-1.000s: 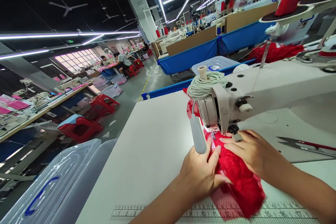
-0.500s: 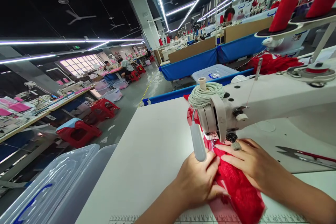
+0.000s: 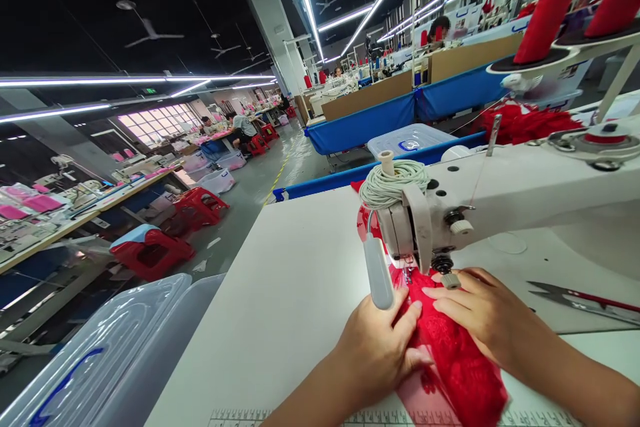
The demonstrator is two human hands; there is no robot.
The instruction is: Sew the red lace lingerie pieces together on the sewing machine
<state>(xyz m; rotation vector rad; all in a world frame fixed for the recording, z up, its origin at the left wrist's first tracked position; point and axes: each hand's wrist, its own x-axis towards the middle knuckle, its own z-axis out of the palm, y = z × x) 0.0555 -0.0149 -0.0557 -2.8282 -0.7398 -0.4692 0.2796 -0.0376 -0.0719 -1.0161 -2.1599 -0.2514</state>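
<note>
Red lace fabric (image 3: 457, 353) runs lengthwise under the needle area of a white sewing machine (image 3: 505, 177), with a sheer pinkish layer (image 3: 419, 397) along its left side. My left hand (image 3: 377, 340) grips the fabric's left edge just in front of the presser foot (image 3: 407, 275), thumb and fingers closed on it. On the right side of the cloth lies my right hand (image 3: 483, 310), its fingers stretched flat over the lace close to the machine head. A grey lamp (image 3: 380, 277) on a bent neck partly covers my left fingers.
Thread snips (image 3: 585, 300) lie on the machine bed at right. A printed ruler (image 3: 235, 417) follows the table's front edge. Red thread cones (image 3: 547, 20) stand upper right. Lidded plastic boxes (image 3: 120, 347) sit left of the table (image 3: 280, 280). Co-workers sit farther back.
My right fingertips have slid slightly back towards me and away from the presser foot. The left hand stays at the fabric's edge, with its thumb shifted a little.
</note>
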